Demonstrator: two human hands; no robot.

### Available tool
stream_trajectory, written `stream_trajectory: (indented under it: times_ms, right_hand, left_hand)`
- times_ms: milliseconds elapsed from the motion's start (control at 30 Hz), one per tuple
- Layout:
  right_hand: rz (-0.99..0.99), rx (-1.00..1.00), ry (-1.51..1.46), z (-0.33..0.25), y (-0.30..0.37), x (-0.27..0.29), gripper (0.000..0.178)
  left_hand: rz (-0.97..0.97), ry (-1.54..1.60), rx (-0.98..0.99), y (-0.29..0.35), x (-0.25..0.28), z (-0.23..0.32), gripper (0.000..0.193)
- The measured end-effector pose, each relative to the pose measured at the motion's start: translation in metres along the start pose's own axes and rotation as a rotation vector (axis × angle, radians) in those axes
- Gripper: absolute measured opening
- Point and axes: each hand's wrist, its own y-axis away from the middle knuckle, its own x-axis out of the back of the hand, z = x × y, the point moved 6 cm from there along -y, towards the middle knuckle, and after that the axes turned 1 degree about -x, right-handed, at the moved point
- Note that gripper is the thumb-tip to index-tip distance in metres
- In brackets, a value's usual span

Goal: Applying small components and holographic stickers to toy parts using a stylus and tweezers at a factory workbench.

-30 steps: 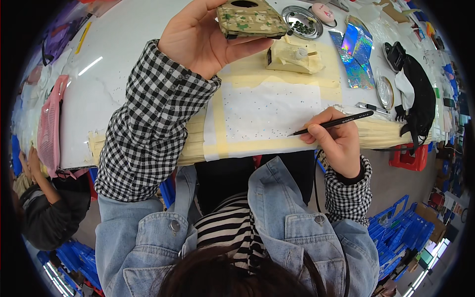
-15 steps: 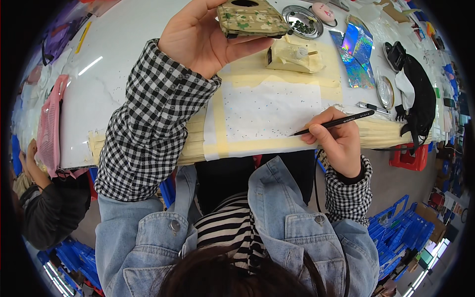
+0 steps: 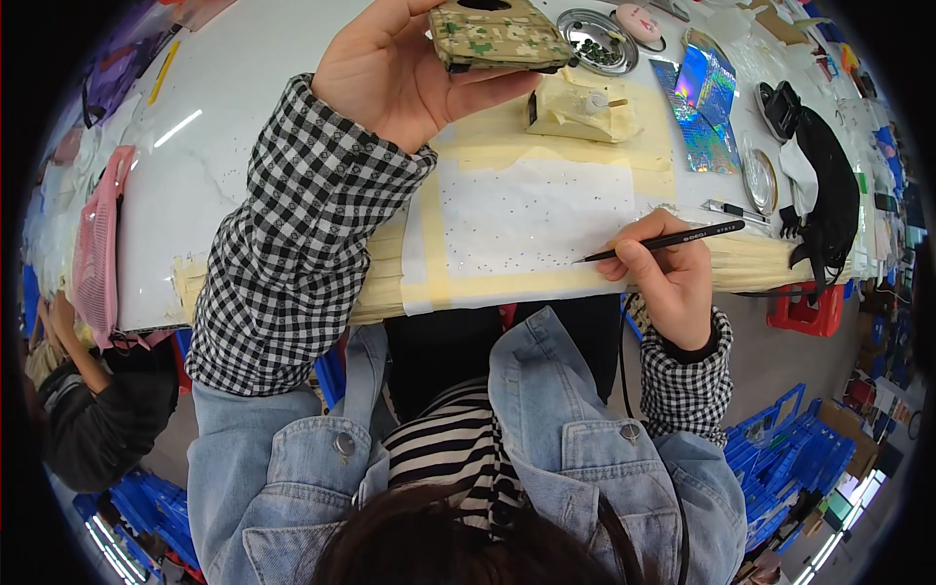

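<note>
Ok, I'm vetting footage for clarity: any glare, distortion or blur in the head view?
Head view: glare streak on the white table at left; sheen on the iridescent packets; surroundings bend toward a black rim; the black pen-like tool looks sharp, while the speckled white sheet lacks fine detail.

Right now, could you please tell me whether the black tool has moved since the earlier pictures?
Yes, slightly: the black tool in the right hand has shifted rightward, judged against the white sheet on the table.
</note>
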Motion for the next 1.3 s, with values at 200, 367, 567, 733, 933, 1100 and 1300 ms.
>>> stream_trajectory:
  times_ms: [200, 367, 567, 733, 933, 1100, 1300]
  right_hand:
    - [-0.001, 0.023, 0.004, -0.001, 0.000, -0.003, 0.007]
    - [0.011, 0.020, -0.014, -0.002, 0.000, -0.002, 0.007]
    - [0.034, 0.063, -0.016, -0.004, 0.001, 0.001, 0.008]
    - [0.145, 0.105, -0.047, -0.014, 0.000, 0.004, 0.012]
    - [0.256, 0.390, -0.137, -0.073, -0.018, 0.000, 0.016]
    - [0.214, 0.547, -0.134, -0.111, -0.039, -0.018, 0.012]
    - [0.178, 0.656, 0.052, -0.130, -0.058, -0.031, 0.011]
  left_hand:
    - [0.030, -0.013, -0.003, 0.000, -0.001, 0.000, 0.042]
    - [0.035, -0.023, -0.012, 0.001, 0.000, 0.001, 0.043]
    - [0.035, -0.029, -0.012, 0.001, -0.001, 0.000, 0.043]
    - [0.059, -0.005, 0.011, 0.004, -0.003, -0.001, 0.041]
    - [-0.016, -0.253, 0.007, 0.004, -0.009, -0.005, 0.050]
    - [0.044, -0.192, 0.015, 0.007, -0.010, -0.008, 0.048]
    - [0.140, -0.204, 0.020, 0.009, -0.013, -0.008, 0.045]
